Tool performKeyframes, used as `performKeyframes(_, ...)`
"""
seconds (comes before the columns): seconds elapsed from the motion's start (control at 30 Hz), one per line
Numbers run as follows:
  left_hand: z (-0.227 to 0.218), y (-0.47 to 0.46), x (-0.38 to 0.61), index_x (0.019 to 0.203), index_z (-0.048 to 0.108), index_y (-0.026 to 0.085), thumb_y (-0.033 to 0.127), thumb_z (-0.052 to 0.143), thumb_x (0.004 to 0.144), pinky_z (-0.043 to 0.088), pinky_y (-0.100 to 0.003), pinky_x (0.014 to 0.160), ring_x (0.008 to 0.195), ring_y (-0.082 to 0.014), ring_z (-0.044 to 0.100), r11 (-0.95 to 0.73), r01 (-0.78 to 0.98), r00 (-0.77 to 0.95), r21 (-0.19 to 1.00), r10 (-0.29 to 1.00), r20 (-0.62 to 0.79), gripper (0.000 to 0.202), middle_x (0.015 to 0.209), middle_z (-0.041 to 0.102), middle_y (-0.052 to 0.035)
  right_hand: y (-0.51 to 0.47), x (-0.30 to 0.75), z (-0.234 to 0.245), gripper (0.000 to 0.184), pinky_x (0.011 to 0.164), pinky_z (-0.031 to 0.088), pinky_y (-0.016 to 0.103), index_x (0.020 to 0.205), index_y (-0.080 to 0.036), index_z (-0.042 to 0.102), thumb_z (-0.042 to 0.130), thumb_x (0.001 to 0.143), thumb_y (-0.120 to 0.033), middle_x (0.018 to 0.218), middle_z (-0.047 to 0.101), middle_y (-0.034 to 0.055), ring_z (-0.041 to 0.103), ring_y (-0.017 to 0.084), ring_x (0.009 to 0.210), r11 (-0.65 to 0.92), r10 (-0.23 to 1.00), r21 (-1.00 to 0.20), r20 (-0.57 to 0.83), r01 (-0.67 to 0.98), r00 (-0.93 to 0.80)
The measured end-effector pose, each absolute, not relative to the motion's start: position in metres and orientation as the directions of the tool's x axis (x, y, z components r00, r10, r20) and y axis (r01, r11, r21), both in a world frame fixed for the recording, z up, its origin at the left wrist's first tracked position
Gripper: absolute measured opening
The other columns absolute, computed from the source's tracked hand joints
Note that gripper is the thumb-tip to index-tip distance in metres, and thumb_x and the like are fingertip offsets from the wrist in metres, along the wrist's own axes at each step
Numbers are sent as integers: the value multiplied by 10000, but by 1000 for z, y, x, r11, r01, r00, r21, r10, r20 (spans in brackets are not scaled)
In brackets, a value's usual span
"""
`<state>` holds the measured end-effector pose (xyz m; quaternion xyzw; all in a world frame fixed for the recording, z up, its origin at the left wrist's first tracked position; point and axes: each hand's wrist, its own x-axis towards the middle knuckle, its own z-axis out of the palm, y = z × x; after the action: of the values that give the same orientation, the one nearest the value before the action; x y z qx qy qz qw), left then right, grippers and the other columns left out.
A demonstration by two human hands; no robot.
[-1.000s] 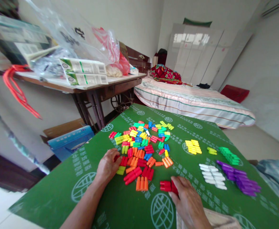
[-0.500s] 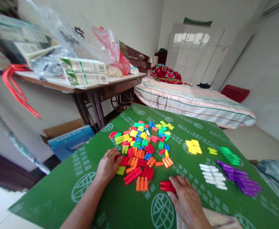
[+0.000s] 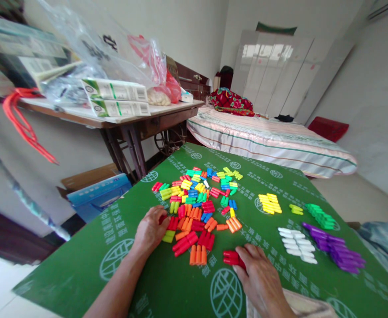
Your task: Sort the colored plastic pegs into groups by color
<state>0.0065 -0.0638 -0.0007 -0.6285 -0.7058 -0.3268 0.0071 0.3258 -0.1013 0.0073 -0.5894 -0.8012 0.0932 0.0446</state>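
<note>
My left hand point(image 3: 151, 232) is at the left edge of a mixed pile of short plastic tubes, which look like pen caps. Its fingers are curled in, with red caps point(image 3: 162, 218) partly showing between them. Nearer the front, my right hand point(image 3: 259, 274) closes thumb and fingers on a small group of red caps point(image 3: 230, 257) resting on the green board point(image 3: 167, 287). Between the hands lie orange caps point(image 3: 198, 255), more red caps point(image 3: 206, 240) and a yellow-green group point(image 3: 168, 236). Blue, green and yellow caps point(image 3: 200, 187) fill the pile's far part.
Sorted by colour on the right are yellow caps point(image 3: 269, 203), white caps point(image 3: 298, 245), purple caps point(image 3: 335, 248) and green caps point(image 3: 320, 216). A cloth point(image 3: 300, 304) lies under my right wrist. A cluttered side table point(image 3: 167, 114) and a bed point(image 3: 263, 141) stand beyond.
</note>
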Motion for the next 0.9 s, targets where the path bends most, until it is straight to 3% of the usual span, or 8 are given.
performKeyframes(0.9,-6,-64,4,714,584,211,338,470,737,514,-306,824,891,-210,635,-39,875,-198,483,881,430,172,999,658,-91,-101,327,-3,331,950,380,304,1132,-261,620,487,829,-251,1157,606,41,514,221,1091,274,961,-189,11,943,-277)
